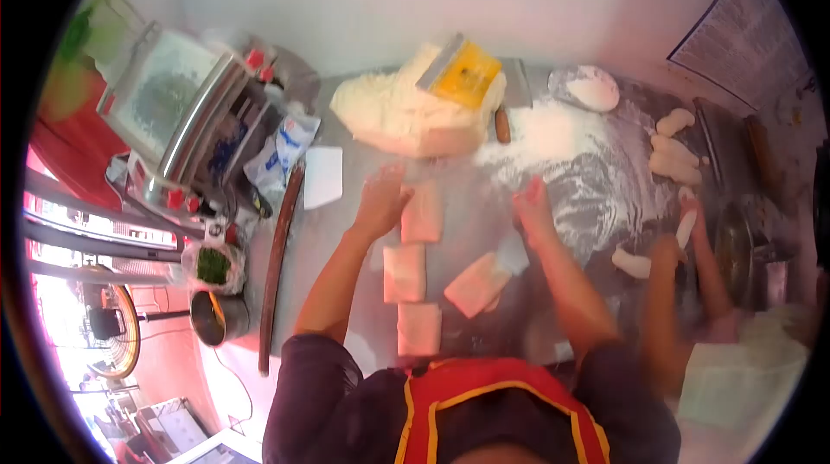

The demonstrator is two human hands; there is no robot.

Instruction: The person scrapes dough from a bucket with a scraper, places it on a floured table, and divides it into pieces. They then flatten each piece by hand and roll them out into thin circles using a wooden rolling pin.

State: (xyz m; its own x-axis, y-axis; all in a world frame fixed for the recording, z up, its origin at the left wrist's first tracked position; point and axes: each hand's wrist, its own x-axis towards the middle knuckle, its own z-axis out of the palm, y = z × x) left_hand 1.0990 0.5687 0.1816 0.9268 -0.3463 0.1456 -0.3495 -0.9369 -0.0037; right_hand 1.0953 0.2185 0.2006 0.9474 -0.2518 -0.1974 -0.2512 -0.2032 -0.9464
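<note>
Floury table point(596, 192), dough slabs point(422, 211) close, likely for reach.
Left hand point(381, 198), fingers apart, beside one; right hand point(533, 211), grip unclear.

"Are both your arms point(575, 287) stretched forward?"
"Yes, forearms point(335, 287) slanting inward, your left hand point(385, 204) and right hand point(533, 206) well apart; your right fingers point(524, 198) look bent, your left ones blurred."

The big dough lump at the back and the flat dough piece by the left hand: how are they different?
The big dough lump is much larger than the flat dough piece. The lump is a rounded heap; the piece is roughly a rectangle. A yellow tool appears to rest on the lump, while the left hand is at the piece's edge. Both are pale.
</note>
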